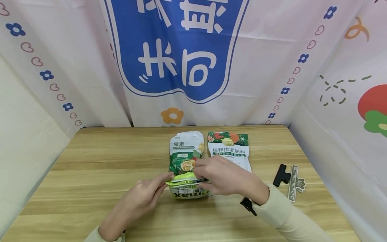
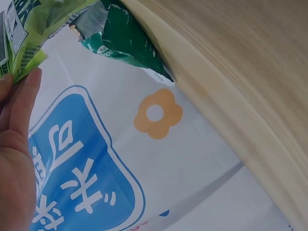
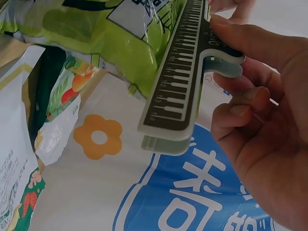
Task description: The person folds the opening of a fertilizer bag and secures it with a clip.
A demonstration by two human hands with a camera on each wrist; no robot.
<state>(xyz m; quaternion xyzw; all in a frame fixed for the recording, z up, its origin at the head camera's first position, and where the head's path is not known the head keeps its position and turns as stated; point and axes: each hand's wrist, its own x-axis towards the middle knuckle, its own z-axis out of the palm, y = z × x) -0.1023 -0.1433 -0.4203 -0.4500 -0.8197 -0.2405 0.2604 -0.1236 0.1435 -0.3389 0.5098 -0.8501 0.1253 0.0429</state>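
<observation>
A yellow-green bag [image 1: 190, 193] stands near the middle of the table, its top folded flat. My left hand [image 1: 140, 195] pinches the left end of that fold; in the left wrist view the fingers [image 2: 26, 103] lie along the bag's corner. At the other end my right hand [image 1: 222, 176] holds a sealing clip [image 3: 175, 82] with a piano-key pattern, thumb and fingers on its two handles. The clip's long jaws stand slightly apart beside the bag's top edge. How far the film lies between them cannot be told.
Behind the bag stand a white-and-green fertilizer bag [image 1: 184, 148] and another white pouch [image 1: 229, 153] to its right. On the table's right side lie a black clip [image 1: 282, 175] and a second piano-pattern clip [image 1: 293, 185]. A printed cloth [image 1: 257, 84] hangs behind the table.
</observation>
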